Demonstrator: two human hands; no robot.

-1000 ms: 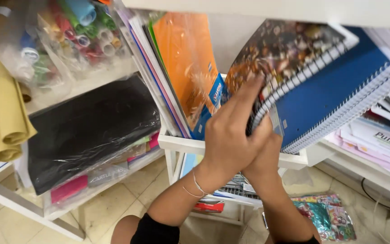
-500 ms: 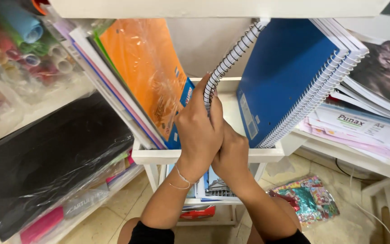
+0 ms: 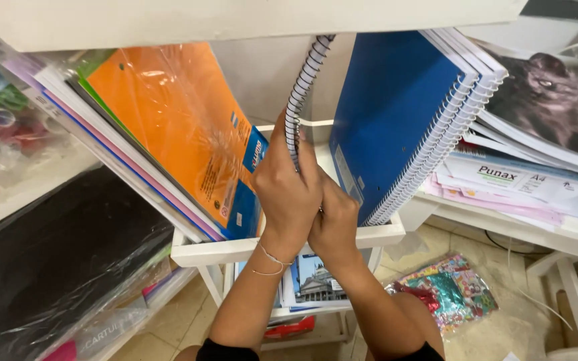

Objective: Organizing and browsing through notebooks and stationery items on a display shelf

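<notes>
Both my hands clasp the lower edge of a spiral-bound notebook (image 3: 302,87) that stands nearly upright in a white shelf compartment (image 3: 289,244). My left hand (image 3: 287,194) wraps its spine side, a thin bracelet on the wrist. My right hand (image 3: 334,224) presses against it from the right, partly behind the left. The notebook stands between an orange plastic-wrapped pack (image 3: 175,127) leaning on the left and a stack of blue spiral notebooks (image 3: 396,113) leaning on the right.
Black sheets in plastic (image 3: 55,261) lie on a lower left shelf. A notebook with a cat picture (image 3: 550,100) and paper reams (image 3: 510,180) sit at right. Booklets (image 3: 312,284) rest on the shelf below, and a colourful packet (image 3: 446,291) lies on the tiled floor.
The notebook has swung from tilted, cover showing, to nearly upright and edge-on in the compartment. Both hands moved with it, now gripping its bottom edge.
</notes>
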